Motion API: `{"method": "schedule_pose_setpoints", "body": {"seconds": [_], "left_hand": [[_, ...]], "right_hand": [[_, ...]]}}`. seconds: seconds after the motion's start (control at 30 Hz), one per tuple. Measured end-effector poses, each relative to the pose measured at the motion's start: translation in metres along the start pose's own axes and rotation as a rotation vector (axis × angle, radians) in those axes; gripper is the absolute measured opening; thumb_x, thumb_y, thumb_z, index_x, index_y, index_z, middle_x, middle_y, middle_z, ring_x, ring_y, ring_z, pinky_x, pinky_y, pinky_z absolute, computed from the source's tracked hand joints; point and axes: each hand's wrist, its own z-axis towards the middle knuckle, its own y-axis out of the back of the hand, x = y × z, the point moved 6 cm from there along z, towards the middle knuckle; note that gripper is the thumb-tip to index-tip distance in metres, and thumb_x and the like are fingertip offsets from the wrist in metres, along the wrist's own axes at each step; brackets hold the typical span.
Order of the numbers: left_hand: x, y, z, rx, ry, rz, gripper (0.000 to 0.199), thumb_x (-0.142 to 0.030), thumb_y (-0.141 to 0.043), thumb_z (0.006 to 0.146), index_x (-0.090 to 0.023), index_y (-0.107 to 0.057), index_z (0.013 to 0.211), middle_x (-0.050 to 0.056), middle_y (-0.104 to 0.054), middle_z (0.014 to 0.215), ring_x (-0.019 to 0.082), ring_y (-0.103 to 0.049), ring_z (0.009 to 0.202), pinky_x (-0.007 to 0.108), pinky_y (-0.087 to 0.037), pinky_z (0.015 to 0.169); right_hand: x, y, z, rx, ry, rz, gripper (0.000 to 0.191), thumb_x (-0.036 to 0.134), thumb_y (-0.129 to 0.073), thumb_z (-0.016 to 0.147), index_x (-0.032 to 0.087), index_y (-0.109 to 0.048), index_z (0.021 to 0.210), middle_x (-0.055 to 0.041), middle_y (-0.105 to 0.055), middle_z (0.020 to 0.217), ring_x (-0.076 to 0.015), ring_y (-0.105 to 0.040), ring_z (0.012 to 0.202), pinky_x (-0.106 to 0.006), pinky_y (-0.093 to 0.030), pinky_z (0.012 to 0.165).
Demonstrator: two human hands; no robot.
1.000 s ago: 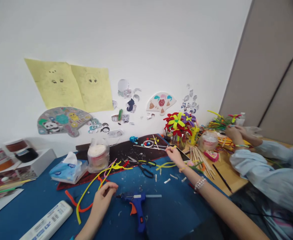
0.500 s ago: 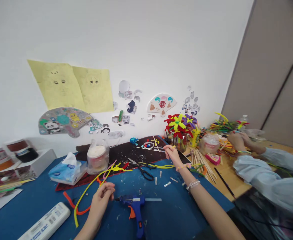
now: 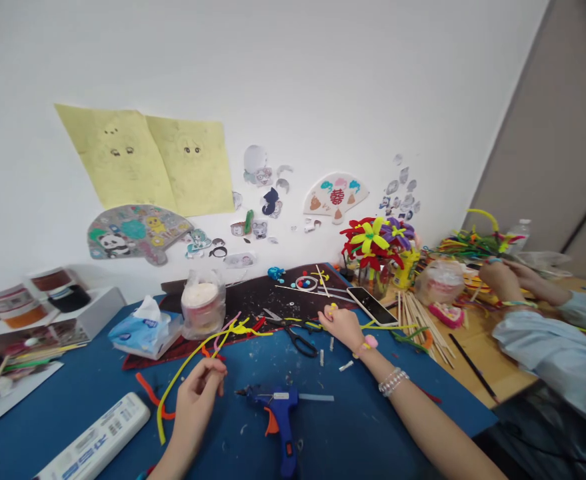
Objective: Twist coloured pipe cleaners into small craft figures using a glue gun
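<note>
- The left hand [image 3: 195,407] is half closed, its fingers loosely curled over the blue cutting mat [image 3: 57,407]. It has no clear hold on anything.
- A yellow pipe cleaner [image 3: 164,400] curves just beside the left hand, with an orange pipe cleaner [image 3: 147,388] beyond it.
- The right hand [image 3: 341,328] is pinched, with a small yellow piece [image 3: 331,309] at its fingertips. The piece is too small to identify.
- Black-handled scissors [image 3: 300,341] lie just beside the right hand, and a phone [image 3: 371,305] lies beyond it.
- A blue hot glue gun [image 3: 279,415] lies on its side between the hands, untouched, with a glue stick [image 3: 317,398] beside it.
- A co-worker's hands [image 3: 505,280] work well apart, to the right, above a wooden table [image 3: 505,373].
</note>
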Motion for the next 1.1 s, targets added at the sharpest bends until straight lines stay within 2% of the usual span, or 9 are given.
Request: {"method": "schedule_pose_setpoints", "body": {"seconds": [0.23, 0.4, 0.57, 0.7, 0.77, 0.83, 0.93, 1.0, 1.1], "left_hand": [[-0.028, -0.013, -0.014, 0.101, -0.218, 0.183, 0.013, -0.024, -0.05, 0.082, -0.018, -0.055, 0.072, 0.001, -0.055, 0.069, 0.012, -0.052, 0.057, 0.022, -0.042, 0.052], [-0.044, -0.026, -0.025, 0.18, -0.38, 0.284, 0.013, -0.015, -0.047, 0.083, -0.018, -0.054, 0.072, 0.002, -0.057, 0.069, 0.014, -0.056, 0.065, 0.024, -0.046, 0.06], [-0.045, -0.029, -0.027, 0.207, -0.417, 0.337, 0.014, -0.016, -0.046, 0.084, -0.019, -0.053, 0.072, 0.003, -0.057, 0.067, 0.015, -0.056, 0.062, 0.024, -0.047, 0.058], [-0.047, -0.028, -0.029, 0.206, -0.46, 0.389, 0.016, -0.016, -0.045, 0.084, -0.02, -0.054, 0.072, 0.003, -0.058, 0.066, 0.015, -0.057, 0.061, 0.025, -0.048, 0.056], [-0.05, -0.028, -0.03, 0.168, -0.518, 0.443, 0.014, -0.015, -0.045, 0.084, -0.02, -0.055, 0.076, 0.004, -0.059, 0.07, 0.016, -0.058, 0.065, 0.025, -0.05, 0.058], [-0.054, -0.027, -0.03, 0.071, -0.589, 0.569, 0.013, -0.015, -0.048, 0.082, -0.021, -0.058, 0.089, 0.008, -0.062, 0.087, 0.02, -0.06, 0.082, 0.032, -0.051, 0.071], [-0.061, -0.023, -0.03, -0.127, -0.731, 0.816, 0.02, -0.02, -0.061, 0.076, -0.022, -0.061, 0.096, 0.012, -0.059, 0.106, 0.029, -0.054, 0.103, 0.053, -0.039, 0.094], [-0.067, -0.025, -0.033, -0.142, -0.896, 0.912, 0.009, -0.017, -0.067, 0.071, -0.021, -0.059, 0.07, 0.004, -0.061, 0.077, 0.021, -0.058, 0.078, 0.051, -0.04, 0.093], [-0.071, -0.028, -0.04, -0.089, -1.103, 0.971, 0.039, -0.007, -0.069, 0.068, -0.019, -0.038, 0.046, -0.007, -0.038, 0.043, 0.009, -0.038, 0.043, 0.03, -0.048, 0.071]], "right_hand": [[0.017, 0.02, -0.006, -0.001, 0.135, -0.027, 0.042, 0.037, -0.037, 0.091, 0.017, -0.051, 0.056, -0.001, -0.054, 0.047, -0.012, -0.053, 0.047, -0.027, -0.015, 0.05], [0.032, 0.027, -0.011, -0.041, 0.204, 0.024, 0.028, 0.04, -0.044, 0.088, 0.017, -0.059, 0.096, 0.0021, -0.058, 0.054, -0.0117, -0.056, 0.05, -0.024, -0.025, 0.052], [0.041, 0.029, -0.014, -0.091, 0.34, -0.035, 0.033, 0.035, -0.044, 0.089, 0.019, -0.053, 0.061, 0.0019, -0.048, 0.043, -0.0124, -0.05, 0.044, -0.025, -0.028, 0.05], [0.048, 0.048, -0.013, -0.178, 0.354, 0.172, 0.023, 0.028, -0.048, 0.086, 0.017, -0.055, 0.105, -0.0066, -0.064, 0.084, -0.0177, -0.061, 0.076, -0.029, -0.045, 0.068], [0.052, 0.062, -0.014, -0.271, 0.377, 0.233, 0.044, 0.029, -0.053, 0.083, 0.018, -0.042, 0.124, -0.0149, -0.052, 0.122, -0.026, -0.051, 0.111, -0.043, -0.042, 0.089], [0.056, 0.072, -0.015, -0.336, 0.394, 0.206, 0.045, 0.029, -0.057, 0.081, 0.021, -0.042, 0.122, -0.0155, -0.04, 0.135, -0.0322, -0.037, 0.126, -0.057, -0.031, 0.099], [0.058, 0.074, -0.017, -0.329, 0.457, 0.171, 0.016, 0.021, -0.058, 0.081, 0.022, -0.053, 0.097, -0.0079, -0.06, 0.102, -0.0245, -0.054, 0.105, -0.052, -0.034, 0.098], [0.059, 0.074, -0.019, -0.324, 0.51, 0.166, 0.007, 0.014, -0.055, 0.082, 0.021, -0.053, 0.083, -0.0001, -0.059, 0.072, -0.0158, -0.058, 0.081, -0.042, -0.041, 0.093], [0.062, 0.072, -0.018, -0.308, 0.551, 0.106, 0.014, 0.017, -0.056, 0.082, 0.023, -0.055, 0.094, -0.0024, -0.061, 0.087, -0.0185, -0.057, 0.09, -0.049, -0.035, 0.096]]}}
